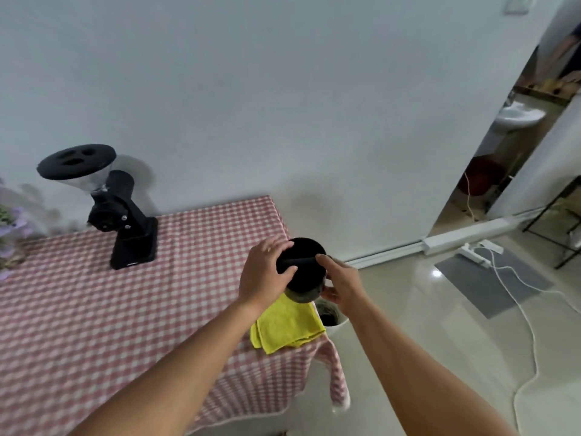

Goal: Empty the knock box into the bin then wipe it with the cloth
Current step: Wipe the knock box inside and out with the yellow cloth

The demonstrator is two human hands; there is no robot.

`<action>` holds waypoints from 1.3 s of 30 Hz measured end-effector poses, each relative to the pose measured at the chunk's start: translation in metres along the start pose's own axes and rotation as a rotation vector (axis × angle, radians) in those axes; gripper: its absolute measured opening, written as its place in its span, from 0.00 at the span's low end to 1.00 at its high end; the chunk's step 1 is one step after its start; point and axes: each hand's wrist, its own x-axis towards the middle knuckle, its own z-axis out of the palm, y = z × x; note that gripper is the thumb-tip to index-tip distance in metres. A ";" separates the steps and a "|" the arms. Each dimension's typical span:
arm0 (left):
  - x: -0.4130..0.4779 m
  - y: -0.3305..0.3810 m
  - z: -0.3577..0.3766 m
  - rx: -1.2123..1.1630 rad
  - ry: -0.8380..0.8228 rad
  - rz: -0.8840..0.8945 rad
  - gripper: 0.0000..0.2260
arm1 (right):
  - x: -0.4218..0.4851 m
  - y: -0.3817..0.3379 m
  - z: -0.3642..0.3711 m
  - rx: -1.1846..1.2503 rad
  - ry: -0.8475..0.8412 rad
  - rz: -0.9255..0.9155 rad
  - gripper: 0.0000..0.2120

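Note:
A black round knock box (306, 275) with a bar across its mouth is held in the air above the table's right edge. My left hand (262, 273) grips its left rim. My right hand (341, 283) holds its right side and underside. A folded yellow cloth (286, 324) lies on the checked tablecloth just below the box. Beside the table, below my right hand, stands a white bin (334, 322) with dark grounds inside, partly hidden by the cloth and my arm.
A black coffee grinder (116, 215) stands at the back of the red-checked table (94, 309). Purple flowers (9, 225) sit at the far left. A power strip (479, 251) and white cables trail over the tiled floor on the right, near an open doorway.

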 end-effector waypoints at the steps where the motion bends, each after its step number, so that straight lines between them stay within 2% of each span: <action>1: -0.002 0.002 -0.002 0.152 0.017 0.151 0.25 | -0.004 0.003 0.004 0.009 0.009 -0.007 0.05; 3: -0.002 0.004 -0.007 0.287 -0.046 0.322 0.27 | -0.011 0.009 0.012 0.015 0.026 -0.024 0.01; 8: 0.000 -0.018 -0.013 0.483 -0.250 0.399 0.26 | -0.013 0.020 0.039 -0.008 0.075 -0.061 0.07; 12: 0.016 -0.047 -0.021 0.391 -0.330 0.336 0.17 | -0.007 0.025 0.069 -0.088 0.107 -0.094 0.11; 16: 0.037 -0.091 -0.034 0.318 -0.438 0.216 0.17 | 0.014 0.033 0.089 -0.169 0.194 -0.070 0.17; 19: 0.046 -0.126 -0.041 0.259 -0.508 0.162 0.19 | 0.037 0.062 0.089 -0.480 0.436 -0.042 0.19; 21: 0.048 -0.144 -0.044 0.219 -0.557 0.123 0.20 | 0.042 0.085 0.092 -0.697 0.505 0.063 0.25; 24: 0.048 -0.164 -0.046 0.173 -0.610 0.081 0.19 | 0.033 0.107 0.103 -0.955 0.508 0.127 0.30; 30: 0.050 -0.183 -0.045 0.091 -0.648 0.016 0.18 | 0.031 0.119 0.117 -1.186 0.575 0.151 0.34; 35: 0.054 -0.194 -0.039 0.043 -0.678 -0.026 0.19 | 0.042 0.114 0.114 -1.220 0.544 0.236 0.24; 39: 0.059 -0.192 -0.038 0.001 -0.677 -0.072 0.18 | 0.043 0.111 0.108 -1.182 0.503 0.186 0.27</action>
